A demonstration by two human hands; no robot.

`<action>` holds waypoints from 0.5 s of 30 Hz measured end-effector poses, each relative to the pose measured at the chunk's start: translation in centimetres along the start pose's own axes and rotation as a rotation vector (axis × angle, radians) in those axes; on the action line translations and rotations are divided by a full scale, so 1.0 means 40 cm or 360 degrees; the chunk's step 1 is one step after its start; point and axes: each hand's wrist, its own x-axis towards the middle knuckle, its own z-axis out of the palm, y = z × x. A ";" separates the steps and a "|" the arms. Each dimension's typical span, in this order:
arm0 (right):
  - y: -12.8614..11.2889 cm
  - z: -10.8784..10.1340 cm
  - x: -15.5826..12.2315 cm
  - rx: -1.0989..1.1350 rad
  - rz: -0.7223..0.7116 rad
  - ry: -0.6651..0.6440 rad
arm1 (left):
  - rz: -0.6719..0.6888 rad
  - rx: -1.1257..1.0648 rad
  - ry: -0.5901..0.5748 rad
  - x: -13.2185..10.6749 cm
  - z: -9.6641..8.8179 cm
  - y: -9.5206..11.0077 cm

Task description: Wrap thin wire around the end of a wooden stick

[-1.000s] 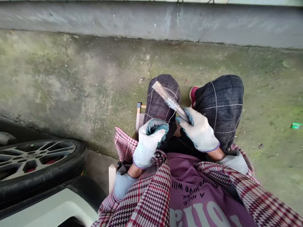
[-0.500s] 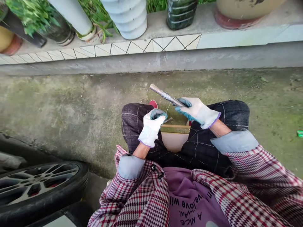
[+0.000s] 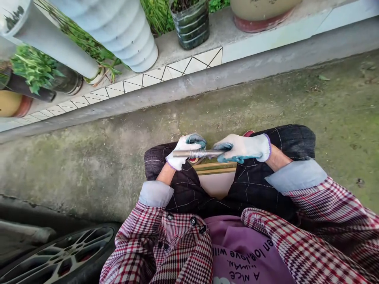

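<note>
Both my hands wear white work gloves with blue-green coated palms and fingers. My right hand (image 3: 239,147) is closed around one end of a grey metal rod (image 3: 180,153), held roughly level across my lap. Thin silvery wire (image 3: 197,153) is wound in a tight coil around the rod's middle. Just behind the coil, my left hand (image 3: 187,142) has its fingers curled together. Part of that hand is hidden by the rod. The wire's free run into its fingers cannot be made out now, though it showed a moment earlier.
Below my hands is a pale seat with a yellowish edge (image 3: 214,169) between my knees. A tiled ledge (image 3: 204,61) with several planters runs ahead, including a ribbed white one (image 3: 130,35). At lower left stands a car wheel (image 3: 74,252). Mossy concrete (image 3: 118,165) surrounds me.
The rod has swung from a slant to nearly level and come down nearer my lap. My left hand has moved up behind the coil. The view has tilted.
</note>
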 end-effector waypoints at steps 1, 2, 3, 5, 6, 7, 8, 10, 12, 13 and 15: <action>0.010 0.000 0.003 -0.0110 -0.0019 -0.0069 | 0.0029 0.0040 -0.0072 0.002 -0.002 0.004; 0.021 0.003 0.006 -0.0214 -0.0038 -0.0127 | 0.0052 0.0078 -0.0109 0.002 -0.003 0.005; 0.032 0.006 0.011 -0.0322 -0.0045 -0.0152 | 0.0063 0.0113 -0.0129 0.001 -0.005 0.004; 0.055 0.015 0.023 -0.0611 0.0029 -0.0103 | 0.0055 0.0159 -0.0136 -0.002 -0.008 -0.005; 0.064 0.020 0.031 -0.0794 0.0120 -0.0029 | 0.0044 0.0174 -0.0117 -0.005 -0.008 -0.012; 0.072 0.023 0.039 -0.0980 0.0230 0.0061 | 0.0030 0.0186 -0.0088 -0.007 -0.008 -0.021; 0.077 0.025 0.047 -0.1144 0.0347 0.0153 | 0.0013 0.0194 -0.0058 -0.008 -0.007 -0.031; 0.082 0.024 0.061 -0.1337 0.0528 0.0272 | -0.0038 0.0179 0.0020 -0.009 -0.002 -0.048; 0.084 0.018 0.071 -0.1375 0.0605 0.0369 | -0.0111 0.0117 0.0115 -0.008 0.010 -0.063; 0.084 0.015 0.074 -0.1361 0.0608 0.0433 | -0.0147 0.0072 0.0152 -0.006 0.017 -0.069; 0.085 0.010 0.076 -0.1303 0.0575 0.0598 | -0.0201 -0.0058 0.0196 -0.002 0.033 -0.079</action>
